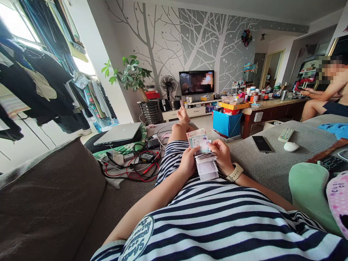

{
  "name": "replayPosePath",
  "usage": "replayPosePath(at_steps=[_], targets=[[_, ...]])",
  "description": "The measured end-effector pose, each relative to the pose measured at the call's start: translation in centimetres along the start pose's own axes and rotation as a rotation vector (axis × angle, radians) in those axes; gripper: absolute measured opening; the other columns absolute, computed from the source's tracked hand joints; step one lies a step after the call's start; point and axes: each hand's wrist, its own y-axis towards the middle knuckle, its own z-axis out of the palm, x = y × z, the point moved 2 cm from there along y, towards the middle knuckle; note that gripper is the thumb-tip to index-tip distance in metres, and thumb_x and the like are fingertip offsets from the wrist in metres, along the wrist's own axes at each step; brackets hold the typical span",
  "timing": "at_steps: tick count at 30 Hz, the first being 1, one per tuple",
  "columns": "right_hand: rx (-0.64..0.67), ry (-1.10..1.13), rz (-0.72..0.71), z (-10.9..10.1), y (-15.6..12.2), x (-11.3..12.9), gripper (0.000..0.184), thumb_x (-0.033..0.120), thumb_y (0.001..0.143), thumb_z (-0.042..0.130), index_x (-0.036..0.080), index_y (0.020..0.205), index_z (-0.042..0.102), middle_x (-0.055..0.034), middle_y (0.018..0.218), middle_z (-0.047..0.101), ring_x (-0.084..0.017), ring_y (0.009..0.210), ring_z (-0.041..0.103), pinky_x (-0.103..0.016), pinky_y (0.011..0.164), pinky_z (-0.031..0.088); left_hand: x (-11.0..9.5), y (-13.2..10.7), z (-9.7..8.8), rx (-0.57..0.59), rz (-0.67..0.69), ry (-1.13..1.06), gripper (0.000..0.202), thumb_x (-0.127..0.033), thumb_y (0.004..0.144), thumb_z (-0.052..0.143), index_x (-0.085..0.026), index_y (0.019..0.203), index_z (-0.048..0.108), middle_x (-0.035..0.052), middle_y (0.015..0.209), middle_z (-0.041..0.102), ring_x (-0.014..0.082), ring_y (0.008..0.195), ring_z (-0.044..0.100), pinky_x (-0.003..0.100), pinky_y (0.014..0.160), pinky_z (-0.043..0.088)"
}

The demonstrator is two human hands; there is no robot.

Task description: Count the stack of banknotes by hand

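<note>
I sit reclined in a striped T-shirt, with a thick wad of banknotes and white paper slips (pixel 203 154) held above my lap. My left hand (pixel 189 161) grips its lower left side. My right hand (pixel 221 156) pinches the right side, with the fingers on top of the fanned upper notes. A cream band (pixel 234 173) circles my right wrist. The notes are fanned, and their denominations are too small to read.
A grey sofa seat to my right holds a black smartphone (pixel 261 143), a white mouse (pixel 291 146) and a remote (pixel 286 135). To my left, a silver laptop (pixel 118 133) sits beside tangled red and black cables (pixel 130 163). A seated person (pixel 323 98) holds a phone at the far right.
</note>
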Motion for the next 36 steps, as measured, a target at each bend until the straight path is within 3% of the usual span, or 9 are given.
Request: replayPosePath(at_steps=[6,13,18,30,36], targets=[[0.025,-0.058,-0.012,0.03,-0.09,0.40,0.044,0.058,0.083,0.070,0.022,0.068,0.051,0.0016,0.063,0.046,-0.014,0.060,0.041,-0.030,0.058,0.034,0.20,0.29,-0.03,-0.009,0.015,-0.025,0.031,-0.019,0.058,0.085,-0.014,0.086,0.072,0.0049,0.079,0.076,0.0180,0.068,0.068,0.030,0.073,0.055],[0.033,-0.049,-0.033,0.11,-0.20,0.76,0.044,0.060,0.085,0.068,0.022,0.069,0.053,0.0008,0.063,0.048,-0.014,0.060,0.042,-0.029,0.056,0.035,0.29,0.70,0.00,-0.073,-0.018,-0.072,0.021,-0.027,0.075,0.076,-0.011,0.088,0.073,0.0090,0.084,0.077,0.0255,0.086,0.075,0.036,0.088,0.059],[0.054,-0.025,-0.031,0.11,-0.21,0.80,0.042,0.058,0.087,0.068,0.021,0.072,0.058,-0.0003,0.064,0.052,-0.015,0.061,0.044,-0.029,0.057,0.036,0.11,0.64,0.26,-0.068,-0.006,-0.061,0.018,-0.026,0.074,0.077,-0.012,0.085,0.071,0.0091,0.084,0.077,0.0289,0.095,0.077,0.037,0.090,0.060],[0.058,-0.021,-0.039,0.17,-0.29,0.91,0.046,0.063,0.086,0.069,0.020,0.074,0.059,-0.0008,0.065,0.054,-0.014,0.061,0.046,-0.029,0.057,0.037,-0.01,0.46,0.41,-0.116,-0.008,-0.035,0.012,-0.023,0.082,0.066,-0.013,0.083,0.073,0.0072,0.077,0.075,0.0236,0.078,0.074,0.034,0.082,0.059],[0.067,-0.031,-0.052,0.13,-0.27,0.96,0.046,0.063,0.088,0.068,0.020,0.075,0.058,0.0000,0.065,0.053,-0.014,0.061,0.046,-0.028,0.057,0.039,0.21,0.69,0.12,-0.119,-0.005,-0.027,0.012,-0.024,0.081,0.068,-0.013,0.084,0.073,0.0073,0.078,0.075,0.0243,0.080,0.074,0.034,0.081,0.058]])
